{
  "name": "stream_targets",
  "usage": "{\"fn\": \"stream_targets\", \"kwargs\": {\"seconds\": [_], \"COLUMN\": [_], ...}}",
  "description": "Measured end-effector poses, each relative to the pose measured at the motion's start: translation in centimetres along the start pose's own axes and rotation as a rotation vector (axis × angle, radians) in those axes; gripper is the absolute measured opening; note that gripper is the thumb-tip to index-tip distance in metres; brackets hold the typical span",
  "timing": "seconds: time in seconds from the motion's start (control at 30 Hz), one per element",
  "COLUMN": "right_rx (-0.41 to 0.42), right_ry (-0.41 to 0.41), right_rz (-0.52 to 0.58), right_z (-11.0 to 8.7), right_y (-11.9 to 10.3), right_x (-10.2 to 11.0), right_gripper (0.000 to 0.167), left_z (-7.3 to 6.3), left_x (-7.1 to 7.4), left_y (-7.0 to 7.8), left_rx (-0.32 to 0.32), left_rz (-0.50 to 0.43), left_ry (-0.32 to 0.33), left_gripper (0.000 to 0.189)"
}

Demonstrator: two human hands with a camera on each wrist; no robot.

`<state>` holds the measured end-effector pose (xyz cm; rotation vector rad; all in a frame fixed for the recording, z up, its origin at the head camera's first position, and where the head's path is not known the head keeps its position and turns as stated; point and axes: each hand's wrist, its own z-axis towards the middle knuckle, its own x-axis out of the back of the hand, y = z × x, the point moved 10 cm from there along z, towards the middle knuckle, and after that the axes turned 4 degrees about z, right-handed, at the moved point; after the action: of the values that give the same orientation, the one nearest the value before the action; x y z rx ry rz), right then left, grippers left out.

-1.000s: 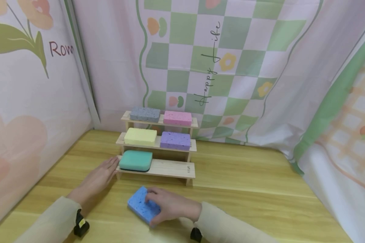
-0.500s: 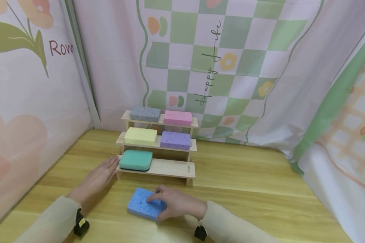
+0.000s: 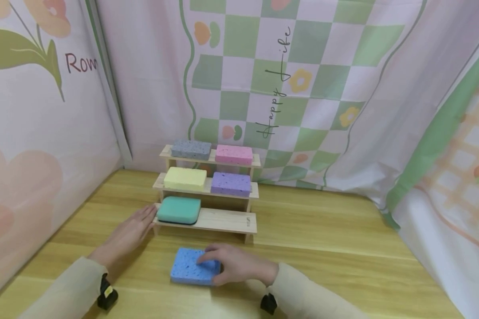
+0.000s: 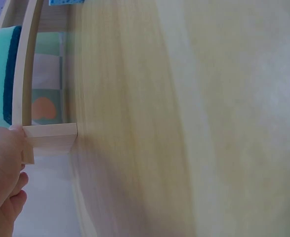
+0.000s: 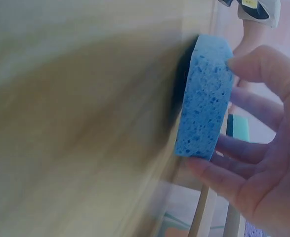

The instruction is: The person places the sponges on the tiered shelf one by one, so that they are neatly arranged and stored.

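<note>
My right hand (image 3: 239, 265) holds a blue speckled sponge (image 3: 191, 267), thumb and fingers spread around its edges. It is close above the table in front of a small three-tier wooden shelf (image 3: 223, 220). In the right wrist view, the thumb and a finger press opposite ends of the blue sponge (image 5: 204, 98). My left hand (image 3: 131, 232) grips the left end of the lowest tier; in the left wrist view the thumb touches the board (image 4: 26, 84) and other fingers curl beyond it. A teal sponge (image 3: 178, 210) with a dark underside lies beside that hand.
Yellow (image 3: 185, 178) and purple (image 3: 230, 184) sponges sit on the middle tier. Grey (image 3: 190, 149) and pink (image 3: 233, 154) sponges occupy the top tier. Printed curtains (image 3: 151, 88) hang behind and at both sides of the wooden table (image 3: 323, 235).
The blue sponge has turned from a diagonal to nearly square with the shelf, shifting slightly right with my right hand. My left hand stays at the shelf's end.
</note>
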<state>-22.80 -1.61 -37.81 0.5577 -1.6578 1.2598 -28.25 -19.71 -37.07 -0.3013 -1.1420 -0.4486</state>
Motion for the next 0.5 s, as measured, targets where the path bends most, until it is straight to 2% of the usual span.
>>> {"fn": "stream_targets", "kwargs": {"seconds": [0.13, 0.23, 0.5], "right_rx": [0.077, 0.104, 0.093], "right_ry": [0.022, 0.036, 0.065], "right_rz": [-0.033, -0.052, -0.025], "right_z": [-0.4, -0.8, -1.7], "right_y": [-0.3, -0.2, 0.0], "right_x": [0.6, 1.0, 2.9], "right_gripper": [0.045, 0.043, 0.038], "left_z": [0.1, 0.1, 0.0], "left_x": [0.1, 0.1, 0.2], "left_y": [0.1, 0.1, 0.3], "left_rx": [-0.002, -0.005, -0.017], "left_rz": [-0.003, -0.002, 0.005], "left_ry": [0.007, 0.009, 0.029], "left_gripper": [0.045, 0.045, 0.044]}}
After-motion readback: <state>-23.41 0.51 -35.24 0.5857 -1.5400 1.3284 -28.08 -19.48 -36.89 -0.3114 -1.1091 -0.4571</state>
